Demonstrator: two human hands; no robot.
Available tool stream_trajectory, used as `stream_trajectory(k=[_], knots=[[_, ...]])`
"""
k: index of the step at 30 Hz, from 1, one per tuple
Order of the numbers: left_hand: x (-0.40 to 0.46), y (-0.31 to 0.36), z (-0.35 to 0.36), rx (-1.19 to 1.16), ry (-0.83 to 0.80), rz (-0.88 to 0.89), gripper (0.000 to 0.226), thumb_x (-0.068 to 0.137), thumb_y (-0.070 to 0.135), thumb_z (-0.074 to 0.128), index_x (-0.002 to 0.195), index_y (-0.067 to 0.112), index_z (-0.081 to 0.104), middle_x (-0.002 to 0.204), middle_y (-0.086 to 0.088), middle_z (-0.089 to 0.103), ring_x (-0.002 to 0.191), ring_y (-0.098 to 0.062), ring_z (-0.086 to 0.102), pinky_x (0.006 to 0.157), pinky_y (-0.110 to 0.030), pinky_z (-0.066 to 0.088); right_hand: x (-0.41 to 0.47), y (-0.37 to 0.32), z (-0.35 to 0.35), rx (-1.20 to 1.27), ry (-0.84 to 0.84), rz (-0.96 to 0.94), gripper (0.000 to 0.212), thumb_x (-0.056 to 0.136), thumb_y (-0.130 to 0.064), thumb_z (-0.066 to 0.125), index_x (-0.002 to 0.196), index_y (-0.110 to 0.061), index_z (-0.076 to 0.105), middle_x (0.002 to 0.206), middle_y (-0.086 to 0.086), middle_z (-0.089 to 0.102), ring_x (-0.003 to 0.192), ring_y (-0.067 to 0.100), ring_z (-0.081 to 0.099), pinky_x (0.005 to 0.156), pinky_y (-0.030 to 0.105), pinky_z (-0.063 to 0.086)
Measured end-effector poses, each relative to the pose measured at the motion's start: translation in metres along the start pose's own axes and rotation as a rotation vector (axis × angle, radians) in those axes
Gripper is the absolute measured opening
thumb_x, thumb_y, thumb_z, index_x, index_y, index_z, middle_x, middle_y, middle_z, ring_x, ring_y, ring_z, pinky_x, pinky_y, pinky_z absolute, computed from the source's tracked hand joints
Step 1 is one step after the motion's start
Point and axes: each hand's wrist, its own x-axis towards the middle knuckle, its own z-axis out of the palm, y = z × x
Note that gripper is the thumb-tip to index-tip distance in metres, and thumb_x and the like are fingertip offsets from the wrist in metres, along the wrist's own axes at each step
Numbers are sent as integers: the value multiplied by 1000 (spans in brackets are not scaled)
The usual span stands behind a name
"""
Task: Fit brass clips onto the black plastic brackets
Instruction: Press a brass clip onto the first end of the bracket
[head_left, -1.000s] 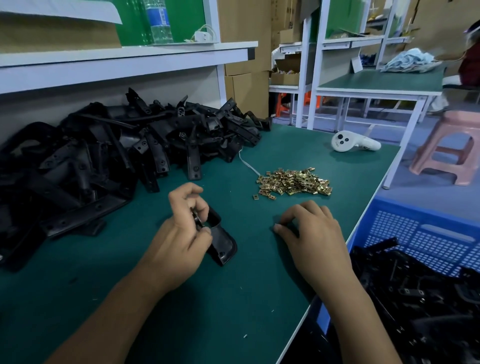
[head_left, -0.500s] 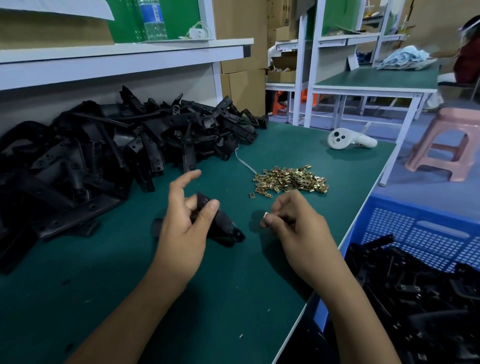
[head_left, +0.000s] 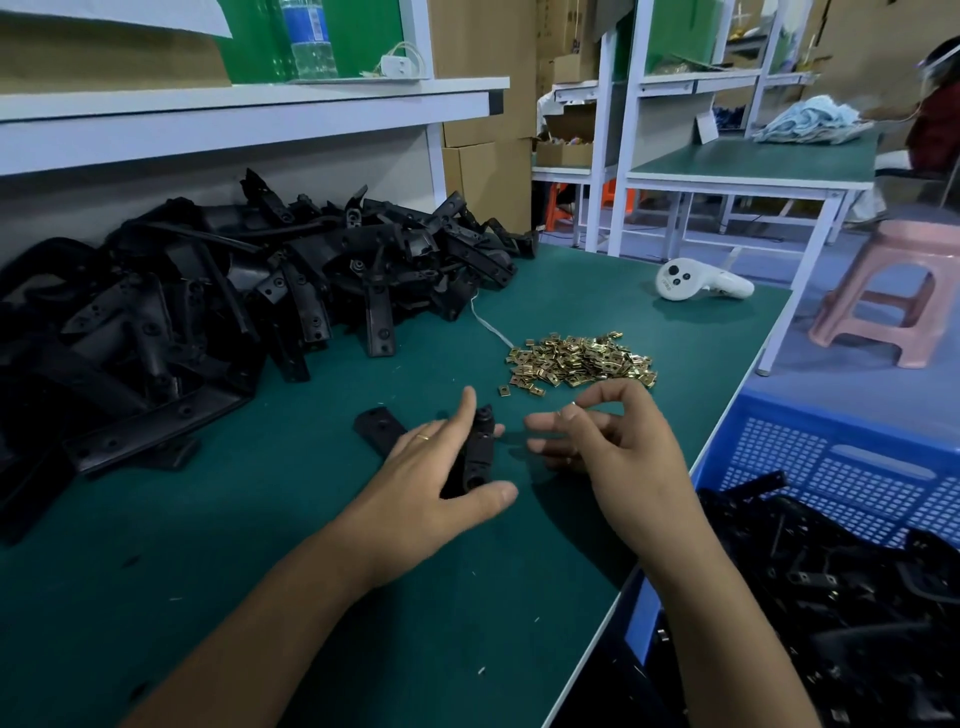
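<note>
My left hand (head_left: 441, 467) grips the bracket (head_left: 475, 457) on the mat (head_left: 260, 571) while my right hand (head_left: 618, 452) pinches a clip (head_left: 571, 405) just beside it, and I should square the clip to the bracket's end before pushing it on.

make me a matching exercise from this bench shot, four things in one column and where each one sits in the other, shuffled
Things:
1. brass clip pile
2. white controller
3. blue crate
4. water bottle

Places:
A. on the white shelf above the bench
B. off the bench's right edge, holding black parts
C. far right corner of the green bench top
D. middle of the bench top, just beyond the right hand

Pairs: 1-D, 2-C, 3-B, 4-A
</note>
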Motion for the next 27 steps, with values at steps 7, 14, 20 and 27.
stream_trajectory(k=[7,14,20,27], knots=[[-7,0,-11,-329,-96,29,111,76,58,72,164,35,7,168,19,21,151,9,14,129,-34,15,0,1,2,-73,-25,-5,5,103,-22,62,99,-23,63,95,-6,80,84,16,78,79,39,57],[2,1,0,-155,168,-86,141,45,99,66,163,37,20,163,21,31,152,5,2,127,-33,9,-1,4,0,-233,41,-57,8,87,-31,82,86,-35,75,80,-9,76,65,11,72,66,29,60],[0,1,-2,34,120,-27,50,71,78,70,110,85,40,140,62,13,129,32,-20,122,-31,4,0,6,0,-288,68,-67,10,86,-32,82,88,-38,75,80,-11,73,71,9,69,72,35,59],[-5,2,2,138,-5,11,70,70,77,55,133,82,25,163,34,15,147,15,-14,117,-21,6,2,5,1,-269,44,-69,5,89,-30,79,89,-34,77,79,-9,75,76,10,71,79,42,61]])
